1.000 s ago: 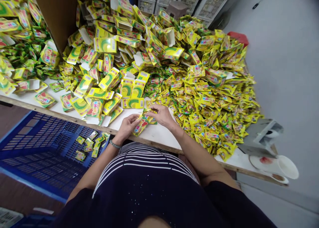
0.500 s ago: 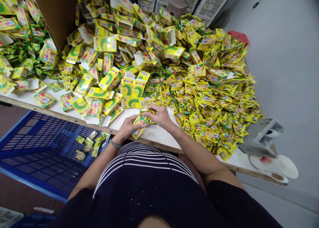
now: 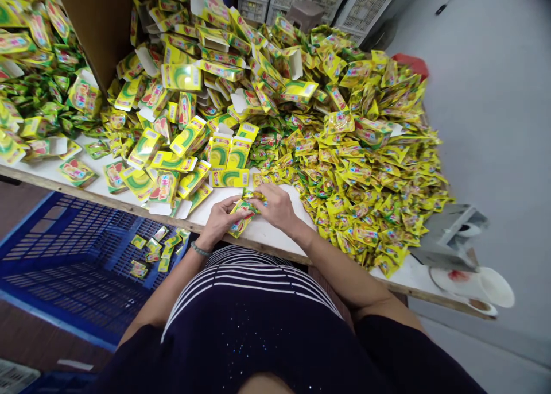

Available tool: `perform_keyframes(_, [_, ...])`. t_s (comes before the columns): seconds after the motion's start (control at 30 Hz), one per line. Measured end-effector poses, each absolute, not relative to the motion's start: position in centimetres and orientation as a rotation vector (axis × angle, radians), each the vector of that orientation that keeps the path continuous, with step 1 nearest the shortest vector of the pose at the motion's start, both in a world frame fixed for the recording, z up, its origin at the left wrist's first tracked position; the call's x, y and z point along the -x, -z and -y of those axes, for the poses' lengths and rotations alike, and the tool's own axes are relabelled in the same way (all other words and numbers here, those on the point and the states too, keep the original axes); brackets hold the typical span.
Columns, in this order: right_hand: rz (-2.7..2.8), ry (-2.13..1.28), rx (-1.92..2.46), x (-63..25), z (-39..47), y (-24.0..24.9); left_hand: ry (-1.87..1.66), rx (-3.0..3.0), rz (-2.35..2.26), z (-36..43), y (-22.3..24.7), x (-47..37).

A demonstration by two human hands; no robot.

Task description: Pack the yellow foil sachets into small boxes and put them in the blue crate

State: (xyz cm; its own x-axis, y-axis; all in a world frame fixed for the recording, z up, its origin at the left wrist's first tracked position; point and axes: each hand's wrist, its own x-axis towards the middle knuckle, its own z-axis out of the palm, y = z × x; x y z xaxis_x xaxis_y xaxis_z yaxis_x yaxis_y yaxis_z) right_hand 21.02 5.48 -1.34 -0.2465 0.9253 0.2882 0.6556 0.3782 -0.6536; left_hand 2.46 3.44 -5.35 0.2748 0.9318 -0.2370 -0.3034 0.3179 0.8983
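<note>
My left hand (image 3: pixel 220 220) is closed on a small green and yellow box (image 3: pixel 241 220), held tilted over the white table's front edge. At the upper end of that box, my right hand (image 3: pixel 275 207) has its fingers pinched round a small yellow-green packet (image 3: pixel 253 197). The fingertips of both hands nearly meet there and partly hide box and packet. Just behind the hands lies a yellow box (image 3: pixel 230 178) on its side, with two upright boxes (image 3: pixel 219 151) beyond it. A big heap of yellow packets (image 3: pixel 365 176) spreads to the right.
Many boxes (image 3: pixel 183 76) are piled at the back left beside a cardboard divider (image 3: pixel 92 26). A blue crate (image 3: pixel 81 262) with several boxes stands below the table (image 3: pixel 275 242) at the left. A grey metal device (image 3: pixel 450 239) and a white cup (image 3: pixel 497 288) are at the right end.
My right hand has shifted slightly, its knuckles turning over the top of the box. My left hand still holds the box in nearly the same place.
</note>
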Motion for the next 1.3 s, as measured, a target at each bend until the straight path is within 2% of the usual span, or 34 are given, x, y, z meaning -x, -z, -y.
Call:
perform_keyframes(0.17, [1.924, -0.902, 1.346, -21.9, -6.0, 1.8, -0.98, -0.822, -0.92, -3.4, 5.2, -2.6])
perform_keyframes(0.33, [2.039, -0.695, 1.293, -22.3, -7.6, 1.7, -0.989, -0.83, -0.952, -3.4, 5.3, -2.7])
perform_keyframes(0.53, [2.255, -0.759, 1.252, -20.5, -8.6, 2.4, -0.981, -0.807, -0.965, -3.4, 5.2, -2.7])
perform_keyframes(0.8, [2.05, -0.975, 1.332, -19.7, -5.9, 3.2, -1.007, -0.792, -0.993, -3.3, 5.3, -2.7])
perform_keyframes(0.97, [1.823, -0.832, 1.212, -19.9, -5.3, 3.2, -1.181, -0.819, -1.012, -3.4, 5.3, -2.6])
perform_keyframes(1.3, [1.664, -1.182, 1.285, -19.3, -5.0, 3.9, -1.114, -0.881, -1.044, -3.3, 5.4, -2.2])
